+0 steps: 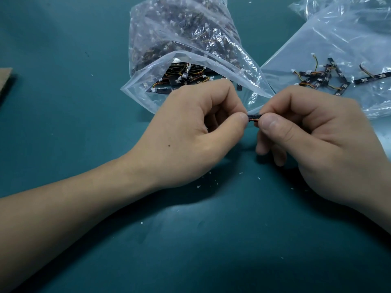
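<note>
Over teal mat point(84, 240), we pinch light, stiff, fragile strip point(253, 117) by ends: left hand point(190, 136), right hand point(313, 140).

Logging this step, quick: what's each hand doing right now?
Left hand: pinching one end of the small black strip.
Right hand: pinching its other end.

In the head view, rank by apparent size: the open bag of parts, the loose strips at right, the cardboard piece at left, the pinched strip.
1. open bag of parts
2. loose strips, as a pile
3. cardboard piece, cut off by the frame, rank unsure
4. pinched strip, mostly hidden
</note>
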